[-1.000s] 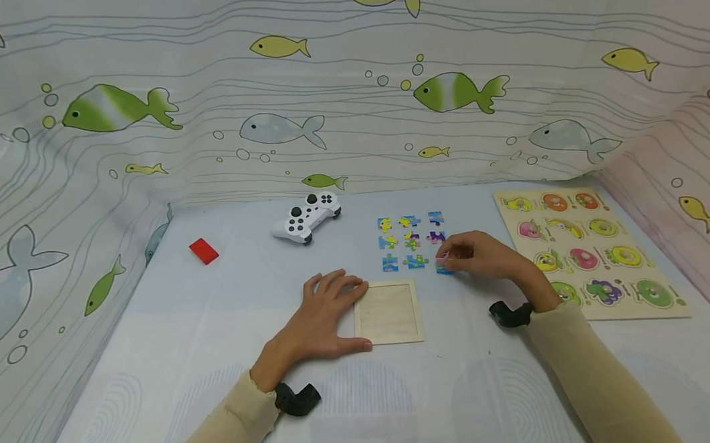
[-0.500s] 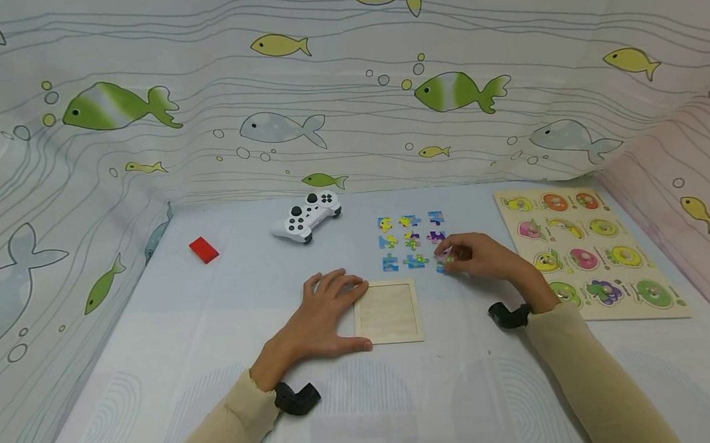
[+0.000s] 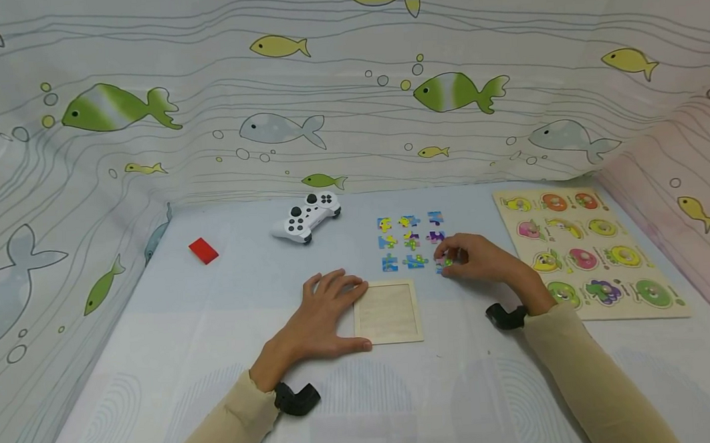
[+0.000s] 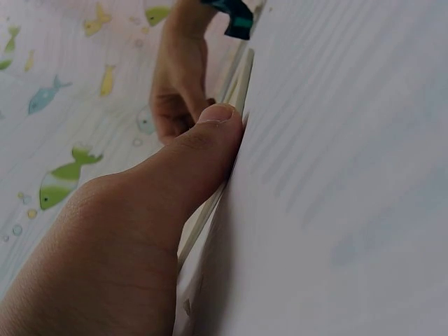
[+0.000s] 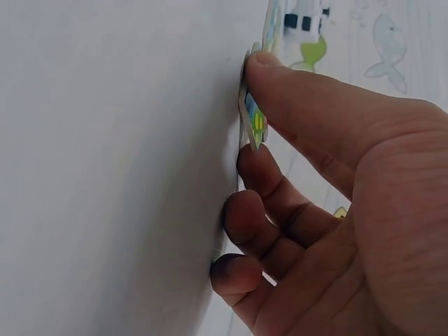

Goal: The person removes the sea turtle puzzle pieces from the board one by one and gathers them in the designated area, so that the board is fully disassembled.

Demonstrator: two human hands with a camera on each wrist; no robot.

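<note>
My left hand spreads its straight fingers against a square wooden tray. Its index fingertip touches the upper left corner and its thumb the lower left one; the left wrist view shows the thumb along the tray's edge. Beyond the tray, my right hand pinches a jigsaw piece at the lower right of a loose grid of pieces. The right wrist view shows this blue and green piece tilted beneath the thumb, with the other fingers curled at the table surface. Fingers partly cover it.
Several separate jigsaw pieces lie in rows behind the tray. A white game controller is at the back and a red rectangular block at the left. The fruit peg board lies at the right, near the right forearm.
My right hand has shifted slightly left, and its fingers have moved on the jigsaw piece, so more of its picture shows. The left hand and the tray stay where they were.
</note>
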